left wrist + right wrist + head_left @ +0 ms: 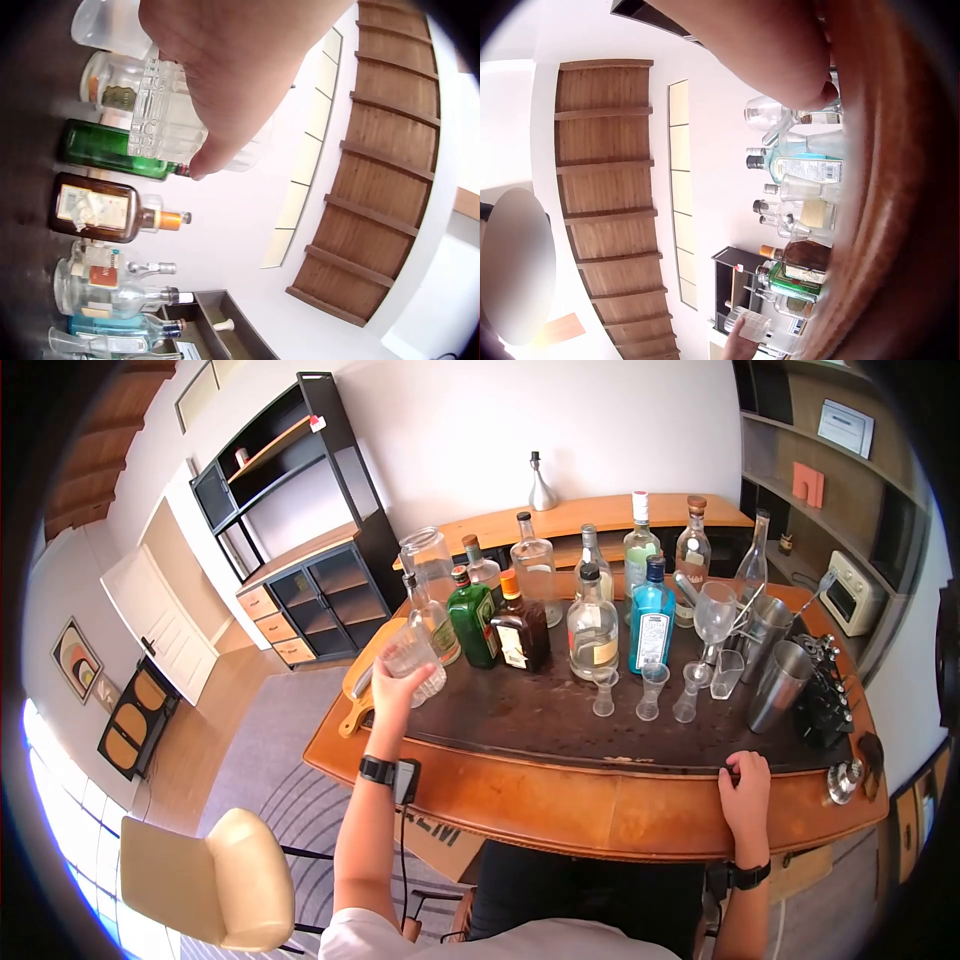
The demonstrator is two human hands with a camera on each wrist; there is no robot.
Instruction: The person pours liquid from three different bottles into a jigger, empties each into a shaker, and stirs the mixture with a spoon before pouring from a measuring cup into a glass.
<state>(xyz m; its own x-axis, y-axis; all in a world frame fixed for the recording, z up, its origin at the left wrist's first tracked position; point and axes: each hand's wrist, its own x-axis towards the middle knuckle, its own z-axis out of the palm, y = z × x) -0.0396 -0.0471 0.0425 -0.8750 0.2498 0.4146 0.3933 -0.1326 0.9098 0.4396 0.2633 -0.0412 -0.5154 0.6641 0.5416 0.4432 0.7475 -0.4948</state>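
A clear mixing glass (408,651) with a cut pattern is in my left hand (394,700), which grips it at the table's left side. In the left wrist view, the thumb and fingers wrap round the glass (166,112), and its ribbed wall overlaps the green bottle (112,148). My right hand (746,792) rests on the table's front edge, fingers loosely curled with nothing in them. Beyond it stand small hourglass-shaped clear cups (651,695) and a metal shaker tin (778,688).
Several bottles, including a brown one (520,628) and a blue one (652,622), crowd the dark tabletop (500,725). A wooden board (357,712) lies at the left edge. A stemmed glass (714,615) and a black rack (826,705) stand at right. A beige chair (245,880) is at lower left.
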